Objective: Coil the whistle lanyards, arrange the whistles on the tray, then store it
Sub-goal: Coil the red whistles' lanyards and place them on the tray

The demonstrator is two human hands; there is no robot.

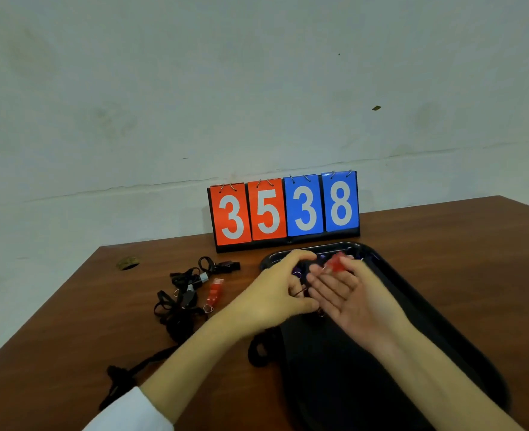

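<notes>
The scoreboard [285, 209] by the wall reads 3 5 on red and 3 8 on blue. Over the black tray [334, 384], the right hand [350, 297] lies palm up and pinches a red whistle [338, 265]. The left hand [272, 293] curls its fingers on the thin dark lanyard [301, 292]. Another red whistle [214, 294] lies on the table [70, 306], left of the tray.

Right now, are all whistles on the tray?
No, a red whistle and a black whistle lie on the table, left of the tray.

We are finding the tray [334, 384] lying on the table [70, 306], just before the scoreboard [285, 209]. A tangle of whistles and lanyards [191, 295] is lying left of the tray.
</notes>
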